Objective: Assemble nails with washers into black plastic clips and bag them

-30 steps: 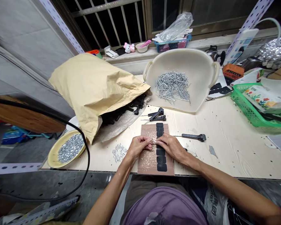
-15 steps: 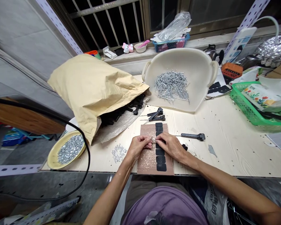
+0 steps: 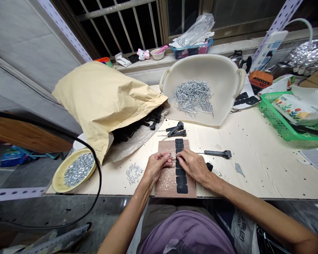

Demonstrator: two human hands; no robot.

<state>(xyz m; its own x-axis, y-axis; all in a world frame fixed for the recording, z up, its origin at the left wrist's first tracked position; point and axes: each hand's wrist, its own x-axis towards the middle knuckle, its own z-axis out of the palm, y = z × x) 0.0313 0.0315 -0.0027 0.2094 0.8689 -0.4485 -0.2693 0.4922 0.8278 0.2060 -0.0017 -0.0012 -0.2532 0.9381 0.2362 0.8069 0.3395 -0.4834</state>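
My left hand [image 3: 158,164] is closed in a pinch over the brown board [image 3: 165,181]. Meeting it from the right is my right hand [image 3: 194,164], its fingers closed on a thin metal pin [image 3: 173,155] that spans the gap between both sets of fingertips. Whatever my left fingertips hold is too small to make out. A black end piece [image 3: 209,166] shows beside my right wrist; whether it belongs to the pin is hidden. Under my right hand runs a column of black rounded pads [image 3: 181,180] on the board. A black-handled pin [image 3: 217,153] lies to the right.
Several black-handled pins [image 3: 176,130] lie beyond the board. Small silver pieces [image 3: 134,173] are scattered left, near a yellow bowl [image 3: 57,183]. A tan sack [image 3: 106,95] spills black parts. A white basin [image 3: 225,77] holds metal pins; a green basket [image 3: 272,120] stands right.
The hands stay over the board, and slightly more of the thin pin shows between the fingertips. The whole view has shifted a little.
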